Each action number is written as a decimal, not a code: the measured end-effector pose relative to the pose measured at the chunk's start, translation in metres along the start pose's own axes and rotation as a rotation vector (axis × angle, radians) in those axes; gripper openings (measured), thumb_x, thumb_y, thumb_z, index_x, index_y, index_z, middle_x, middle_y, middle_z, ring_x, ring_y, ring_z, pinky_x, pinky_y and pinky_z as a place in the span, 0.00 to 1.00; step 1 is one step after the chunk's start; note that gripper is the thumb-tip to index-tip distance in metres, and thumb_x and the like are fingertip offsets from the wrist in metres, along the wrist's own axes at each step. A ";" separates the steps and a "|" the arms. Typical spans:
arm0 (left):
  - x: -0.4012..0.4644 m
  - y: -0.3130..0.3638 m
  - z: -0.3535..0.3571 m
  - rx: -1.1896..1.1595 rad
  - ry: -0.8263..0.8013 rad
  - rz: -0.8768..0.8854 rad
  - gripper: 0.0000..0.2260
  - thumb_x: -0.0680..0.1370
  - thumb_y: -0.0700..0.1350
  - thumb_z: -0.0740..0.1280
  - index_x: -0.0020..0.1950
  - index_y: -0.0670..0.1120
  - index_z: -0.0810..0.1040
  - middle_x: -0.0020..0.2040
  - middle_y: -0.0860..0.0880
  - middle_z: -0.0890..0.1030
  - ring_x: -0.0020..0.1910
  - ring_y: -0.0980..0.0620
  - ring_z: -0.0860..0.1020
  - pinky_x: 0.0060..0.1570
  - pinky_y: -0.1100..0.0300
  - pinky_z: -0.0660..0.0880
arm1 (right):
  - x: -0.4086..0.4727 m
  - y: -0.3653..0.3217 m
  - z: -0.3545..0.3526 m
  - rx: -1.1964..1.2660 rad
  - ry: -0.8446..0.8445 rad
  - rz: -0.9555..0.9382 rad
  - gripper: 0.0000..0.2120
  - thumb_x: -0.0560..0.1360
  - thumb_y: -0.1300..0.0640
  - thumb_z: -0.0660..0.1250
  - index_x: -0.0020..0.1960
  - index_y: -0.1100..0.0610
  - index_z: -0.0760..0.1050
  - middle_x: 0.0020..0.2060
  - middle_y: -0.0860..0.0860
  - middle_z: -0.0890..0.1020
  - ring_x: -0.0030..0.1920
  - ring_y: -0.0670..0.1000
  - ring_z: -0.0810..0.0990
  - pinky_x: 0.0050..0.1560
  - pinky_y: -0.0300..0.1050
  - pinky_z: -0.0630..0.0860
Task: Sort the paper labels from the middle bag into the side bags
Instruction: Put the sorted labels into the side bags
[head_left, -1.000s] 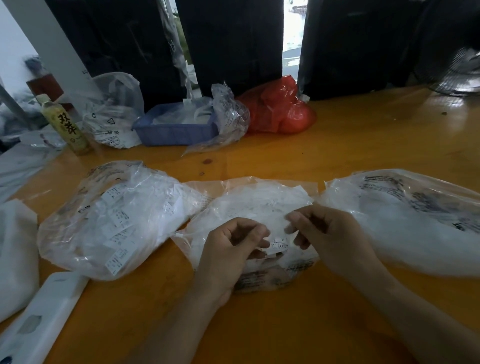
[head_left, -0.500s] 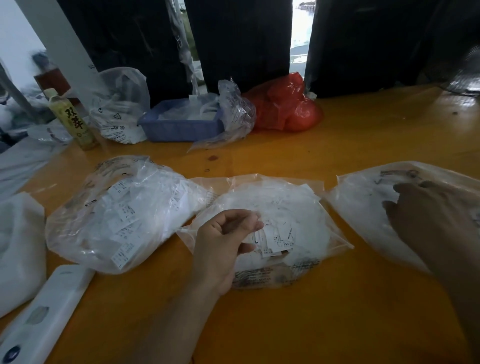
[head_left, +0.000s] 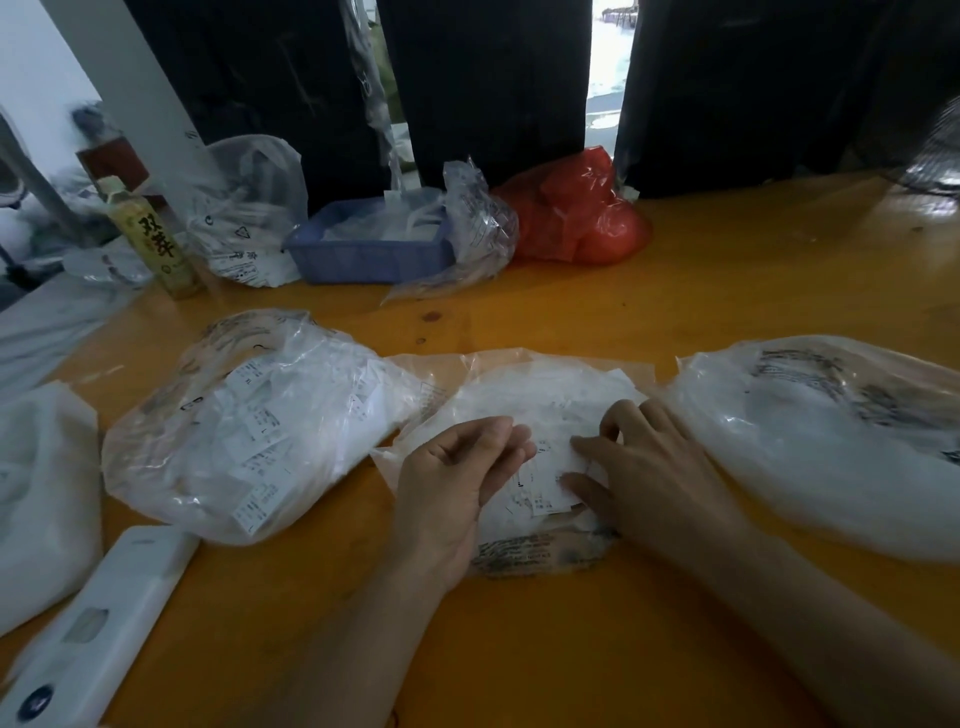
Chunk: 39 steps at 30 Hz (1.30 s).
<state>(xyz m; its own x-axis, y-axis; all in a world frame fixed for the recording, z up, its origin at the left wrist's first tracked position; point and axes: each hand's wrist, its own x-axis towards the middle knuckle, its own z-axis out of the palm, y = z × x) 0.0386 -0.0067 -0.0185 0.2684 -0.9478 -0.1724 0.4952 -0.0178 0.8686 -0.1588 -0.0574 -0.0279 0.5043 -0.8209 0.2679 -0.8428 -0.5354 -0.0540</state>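
- Nearest us, toward the desk's (head_left: 597, 649) front edge, our left hand (head_left: 452, 478) hovers with fingers loosely curled, seeming to hold nothing; we cannot tell for certain.
- Just beside it, our right hand (head_left: 644, 467) lies with fingers fairly straight on the paper labels (head_left: 545, 493), touching them without pinching.
- The labels sit in the middle bag (head_left: 524, 395), directly under both hands, at mid-desk.
- We judge the right hand is closer to the loose labels and should pick next.
- The left bag (head_left: 249, 426) lies toward the desk's left edge, the right bag (head_left: 831, 436) toward its right edge; each is just beside the middle bag.
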 end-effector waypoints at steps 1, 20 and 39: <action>-0.001 0.000 0.001 0.006 -0.006 -0.006 0.13 0.72 0.46 0.77 0.52 0.39 0.88 0.53 0.37 0.88 0.54 0.40 0.88 0.48 0.62 0.84 | 0.000 -0.001 0.000 -0.001 0.021 -0.029 0.23 0.77 0.37 0.64 0.62 0.49 0.82 0.52 0.51 0.77 0.53 0.55 0.74 0.57 0.52 0.75; -0.002 0.003 0.003 -0.008 -0.099 -0.045 0.10 0.74 0.44 0.73 0.51 0.41 0.89 0.55 0.36 0.87 0.56 0.40 0.87 0.51 0.60 0.84 | -0.007 0.000 -0.012 0.800 0.300 0.192 0.01 0.79 0.50 0.70 0.49 0.46 0.79 0.34 0.38 0.84 0.26 0.42 0.79 0.23 0.35 0.73; 0.002 0.005 0.003 -0.085 -0.018 -0.045 0.08 0.74 0.42 0.73 0.48 0.40 0.89 0.53 0.35 0.87 0.52 0.41 0.88 0.46 0.60 0.85 | -0.010 -0.004 -0.013 0.891 0.234 0.190 0.02 0.77 0.49 0.71 0.47 0.44 0.79 0.29 0.41 0.84 0.23 0.42 0.76 0.25 0.36 0.73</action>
<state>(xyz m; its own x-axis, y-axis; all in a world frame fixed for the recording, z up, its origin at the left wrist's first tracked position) 0.0391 -0.0095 -0.0135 0.2299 -0.9522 -0.2009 0.5750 -0.0337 0.8175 -0.1628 -0.0439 -0.0180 0.2414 -0.9010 0.3604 -0.4039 -0.4309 -0.8069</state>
